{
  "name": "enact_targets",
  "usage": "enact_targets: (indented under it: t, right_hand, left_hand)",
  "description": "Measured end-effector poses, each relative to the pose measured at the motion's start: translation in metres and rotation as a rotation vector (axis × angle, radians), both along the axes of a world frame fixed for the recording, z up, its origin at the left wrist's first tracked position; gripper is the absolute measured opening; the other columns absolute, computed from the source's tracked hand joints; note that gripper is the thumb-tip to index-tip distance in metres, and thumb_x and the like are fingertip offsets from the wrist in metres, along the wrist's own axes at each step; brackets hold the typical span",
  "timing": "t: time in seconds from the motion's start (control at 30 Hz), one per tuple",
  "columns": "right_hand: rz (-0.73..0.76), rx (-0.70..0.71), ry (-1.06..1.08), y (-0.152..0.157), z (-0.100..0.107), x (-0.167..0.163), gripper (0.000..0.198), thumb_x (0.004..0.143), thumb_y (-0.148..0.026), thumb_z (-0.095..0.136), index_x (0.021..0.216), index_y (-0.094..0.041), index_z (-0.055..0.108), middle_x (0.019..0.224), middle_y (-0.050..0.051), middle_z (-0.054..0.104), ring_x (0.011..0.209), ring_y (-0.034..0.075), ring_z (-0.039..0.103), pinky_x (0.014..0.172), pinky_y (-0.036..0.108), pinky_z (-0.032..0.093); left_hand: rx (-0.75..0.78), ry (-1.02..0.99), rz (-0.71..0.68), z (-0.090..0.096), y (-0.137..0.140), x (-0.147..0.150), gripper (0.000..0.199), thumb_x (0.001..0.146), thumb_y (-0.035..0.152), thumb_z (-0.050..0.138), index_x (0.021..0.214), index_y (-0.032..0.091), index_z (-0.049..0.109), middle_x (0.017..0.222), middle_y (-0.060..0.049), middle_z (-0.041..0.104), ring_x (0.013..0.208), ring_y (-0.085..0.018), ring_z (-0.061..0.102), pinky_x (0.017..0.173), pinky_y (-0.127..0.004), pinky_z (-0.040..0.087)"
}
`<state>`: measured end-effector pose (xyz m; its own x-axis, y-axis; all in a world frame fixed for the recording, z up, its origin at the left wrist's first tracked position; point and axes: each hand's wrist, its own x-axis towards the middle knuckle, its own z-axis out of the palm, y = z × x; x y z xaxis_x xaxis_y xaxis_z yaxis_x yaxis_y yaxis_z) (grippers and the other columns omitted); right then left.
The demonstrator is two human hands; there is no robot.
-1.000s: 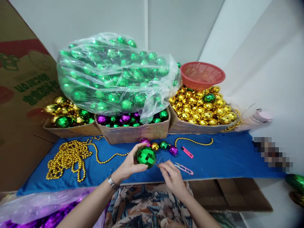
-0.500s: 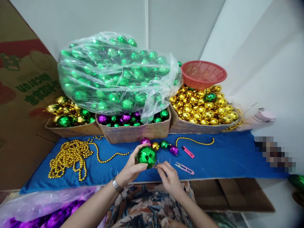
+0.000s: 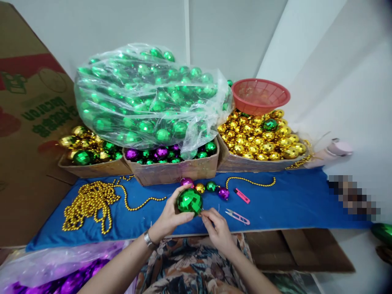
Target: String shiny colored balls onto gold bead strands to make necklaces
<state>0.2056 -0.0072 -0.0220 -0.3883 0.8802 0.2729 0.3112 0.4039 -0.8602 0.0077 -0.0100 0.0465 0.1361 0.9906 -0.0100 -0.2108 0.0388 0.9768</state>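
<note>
My left hand (image 3: 175, 212) is closed around a shiny green faceted ball (image 3: 190, 201), held just above the front of the blue cloth. At the ball's lower right end, the fingertips of my right hand (image 3: 218, 229) pinch thin thread, mostly hidden by the fingers. Behind the held ball lies a short row of smaller balls: a purple ball (image 3: 223, 193), a green ball (image 3: 211, 186), a gold ball (image 3: 200, 188) and another purple one, partly covered by my left hand. Pink-handled thread snips (image 3: 238, 217) and a pink lighter (image 3: 242, 195) rest to the right.
Gold bead strings (image 3: 88, 204) lie heaped on the blue cloth (image 3: 290, 204) at left. Behind stand cardboard boxes (image 3: 174, 173) of balls, a clear bag of green balls (image 3: 150, 98) and a red basket (image 3: 261, 107). A bag of purple balls (image 3: 70, 281) is lower left.
The green ball has turned slightly in my left hand and shifted a little right. My right fingertips stay at its end; the loose white threads beside them show less now.
</note>
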Motion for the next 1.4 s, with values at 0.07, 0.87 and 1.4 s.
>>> enact_targets:
  t: [0.07,0.87,1.4]
  right_hand:
    - [-0.006,0.023,-0.031,0.004,-0.004,0.009,0.022,0.098,-0.022,0.043,0.100,-0.021,0.065,0.089,0.004,0.064,0.083,0.016,0.062,0.073,0.026,0.049]
    - [-0.102,0.584,-0.380,0.022,0.045,0.035,0.033,0.094,-0.010,0.043,0.117,-0.020,0.064,0.082,0.006,0.057,0.071,0.017,0.054,0.066,0.028,0.046]
    - [-0.082,0.776,-0.684,0.023,0.071,0.031,0.033,0.095,-0.007,0.039,0.110,-0.023,0.064,0.078,0.005,0.058,0.068,0.017,0.049,0.062,0.031,0.037]
  left_hand:
    - [0.067,0.078,0.086,0.008,0.004,-0.010,0.084,0.067,0.036,0.079,0.139,0.023,0.038,0.119,-0.011,0.059,0.099,-0.026,0.063,0.083,-0.037,0.054]
    - [0.430,0.985,0.427,-0.015,0.012,-0.029,0.068,0.071,0.033,0.074,0.130,0.019,0.043,0.123,-0.012,0.052,0.116,-0.030,0.051,0.097,-0.046,0.045]
    - [0.642,1.304,0.397,-0.016,0.009,-0.035,0.068,0.076,0.017,0.066,0.139,0.022,0.042,0.134,-0.014,0.050,0.120,-0.033,0.048,0.100,-0.048,0.042]
